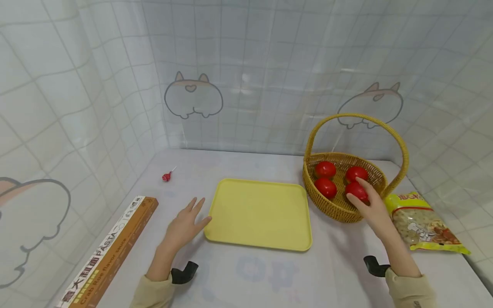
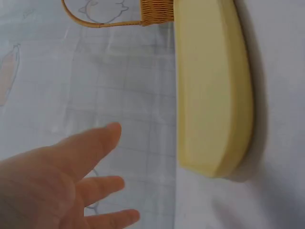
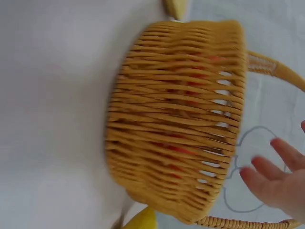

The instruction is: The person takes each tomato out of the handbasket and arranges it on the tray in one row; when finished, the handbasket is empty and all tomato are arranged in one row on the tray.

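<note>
A wicker basket [image 1: 332, 209] with a tall arched handle stands at the back right, holding several shiny red round fruits [image 1: 325, 188]. My right hand [image 1: 369, 205] reaches over its near right rim, thumb and fingers spread above the front right red fruit [image 1: 356, 191]. In the right wrist view, the fingers [image 3: 271, 179] show above the rim with nothing between them. A yellow rectangular tray [image 1: 259, 214] lies in the middle of the table. My left hand [image 1: 182, 226] hovers at its left edge, fingers apart and holding nothing; in the left wrist view the tray [image 2: 205, 86] is beside that hand.
Along the left side lies a long pasta box [image 1: 115, 248]. A small red lollipop [image 1: 167, 176] is at the back left. Right of the basket rests a yellow-edged clear food bag [image 1: 423, 224]. A white tiled-pattern curtain [image 1: 246, 85] closes off the back and sides.
</note>
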Demonstrator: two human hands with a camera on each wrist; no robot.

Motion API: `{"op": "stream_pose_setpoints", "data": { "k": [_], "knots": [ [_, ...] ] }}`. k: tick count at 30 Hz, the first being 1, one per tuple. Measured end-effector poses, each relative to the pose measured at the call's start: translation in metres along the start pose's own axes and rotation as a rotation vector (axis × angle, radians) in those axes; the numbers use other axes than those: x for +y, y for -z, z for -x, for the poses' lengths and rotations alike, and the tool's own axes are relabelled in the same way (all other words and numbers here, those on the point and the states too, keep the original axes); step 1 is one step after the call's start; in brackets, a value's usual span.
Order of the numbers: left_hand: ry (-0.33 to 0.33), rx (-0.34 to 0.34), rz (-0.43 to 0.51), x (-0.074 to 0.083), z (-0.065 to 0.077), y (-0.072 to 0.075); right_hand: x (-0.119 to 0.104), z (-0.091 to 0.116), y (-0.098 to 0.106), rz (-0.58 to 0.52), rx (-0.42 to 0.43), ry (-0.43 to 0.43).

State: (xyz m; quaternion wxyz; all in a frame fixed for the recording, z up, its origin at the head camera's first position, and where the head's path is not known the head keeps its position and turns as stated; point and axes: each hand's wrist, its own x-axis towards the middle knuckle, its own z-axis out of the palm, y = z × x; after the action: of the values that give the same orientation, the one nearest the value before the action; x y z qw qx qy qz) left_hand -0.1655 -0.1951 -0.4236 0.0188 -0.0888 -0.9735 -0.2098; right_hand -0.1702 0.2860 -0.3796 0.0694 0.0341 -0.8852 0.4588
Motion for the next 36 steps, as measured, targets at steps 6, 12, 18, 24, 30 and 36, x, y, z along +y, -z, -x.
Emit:
{"op": "stream_pose_setpoints", "data": {
  "k": [6, 12, 18, 24, 30, 36],
  "knots": [
    [0.134, -0.073, 0.196, -0.010, -0.008, -0.013, 0.006, -0.020, 0.018, -0.259, -0.046, -0.072],
    [0.232, -0.105, 0.351, -0.018, -0.013, -0.023, 0.013, -0.038, 0.024, -0.257, -0.052, -0.100],
    [0.264, -0.137, 0.547, -0.022, -0.015, -0.031, 0.010, -0.054, 0.025, -0.152, -0.061, -0.157],
    [0.261, -0.142, 0.671, -0.027, -0.015, -0.036, 0.011, -0.065, 0.024, 0.109, -0.138, -0.205],
    [0.253, -0.158, 0.774, -0.034, -0.015, -0.040, 0.021, -0.074, 0.021, 0.416, -0.192, -0.087],
    [0.256, -0.171, 0.837, -0.040, -0.017, -0.042, 0.023, -0.078, 0.017, 0.615, -0.247, -0.061]
  ]
}}
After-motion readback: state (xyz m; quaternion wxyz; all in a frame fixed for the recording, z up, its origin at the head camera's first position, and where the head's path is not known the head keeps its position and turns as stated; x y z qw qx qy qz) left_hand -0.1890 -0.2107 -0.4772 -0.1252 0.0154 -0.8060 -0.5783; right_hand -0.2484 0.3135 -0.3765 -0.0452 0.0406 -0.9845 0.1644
